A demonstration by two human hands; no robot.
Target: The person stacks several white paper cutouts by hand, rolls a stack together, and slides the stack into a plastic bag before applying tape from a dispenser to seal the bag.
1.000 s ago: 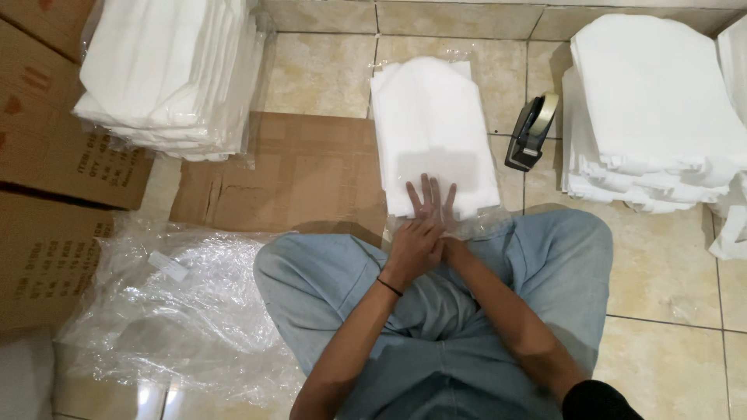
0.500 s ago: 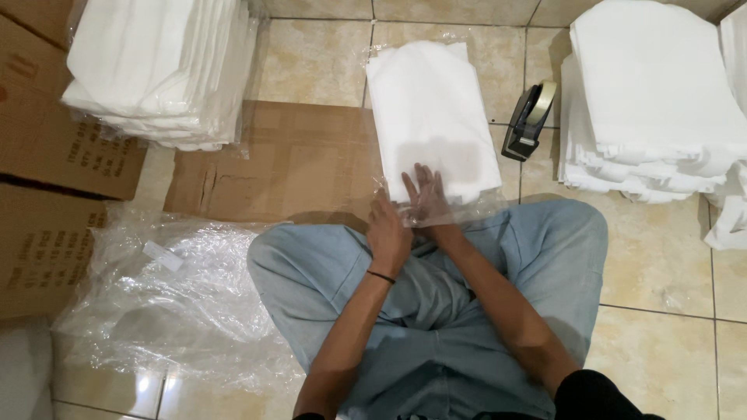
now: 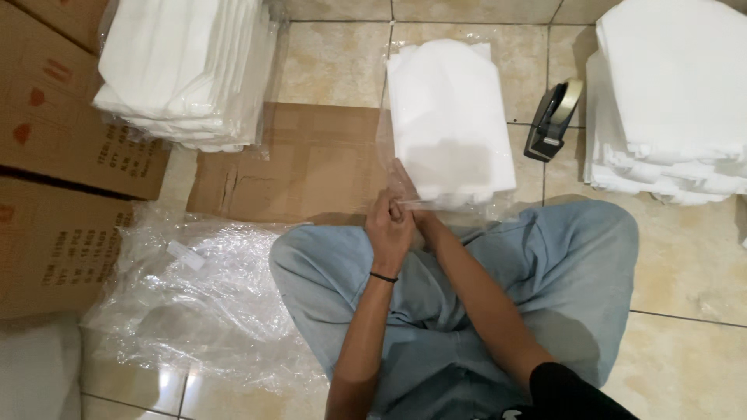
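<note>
Clear plastic bag (image 3: 405,183) mouth pinched by left hand (image 3: 389,225) and right hand (image 3: 416,218) — sealing white folded garment (image 3: 450,117); next needs tape dispenser (image 3: 551,120).

Flat white folded cloth in a clear plastic bag (image 3: 450,117) on the tiled floor, near end at the knees

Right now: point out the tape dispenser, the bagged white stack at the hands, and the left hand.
tape dispenser (image 3: 551,121), head view, middle of its dark body
bagged white stack (image 3: 447,109), head view, top face
left hand (image 3: 389,229), head view, back of hand
</note>
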